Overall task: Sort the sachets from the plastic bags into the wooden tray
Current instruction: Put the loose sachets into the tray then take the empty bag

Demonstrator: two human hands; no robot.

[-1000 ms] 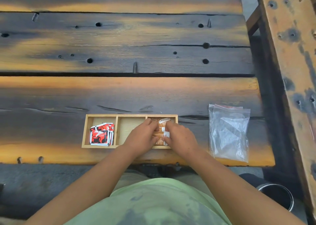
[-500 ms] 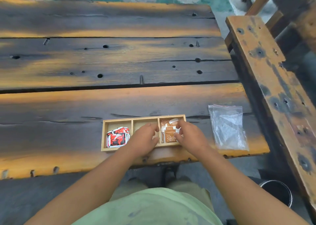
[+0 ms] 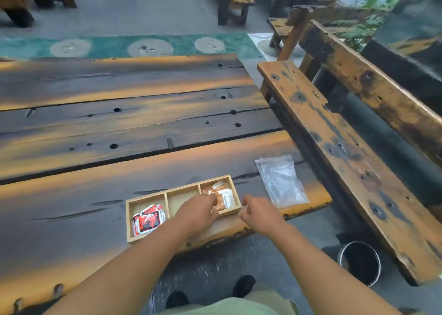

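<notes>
A three-compartment wooden tray (image 3: 146,198) lies near the table's front edge. Red, black and white sachets (image 3: 147,221) fill its left compartment; the middle one holds nothing that I can see. Orange-brown and white sachets (image 3: 223,195) lie in the right compartment. My left hand (image 3: 196,213) rests over the middle and right compartments, its fingertips touching the orange sachets. My right hand (image 3: 259,213) hovers just right of the tray's right end, fingers curled, holding nothing. Clear plastic bags (image 3: 279,180) lie flat to the right of the tray.
The dark plank table (image 3: 119,123) stretches far ahead. A wooden bench (image 3: 334,147) runs along the right side. A black bucket (image 3: 360,262) stands on the floor below the bench. More benches stand at the back.
The head has lifted, so the tray now sits lower in view. My right hand has drawn back out of the right compartment to beside the tray. My left hand stays over the tray.
</notes>
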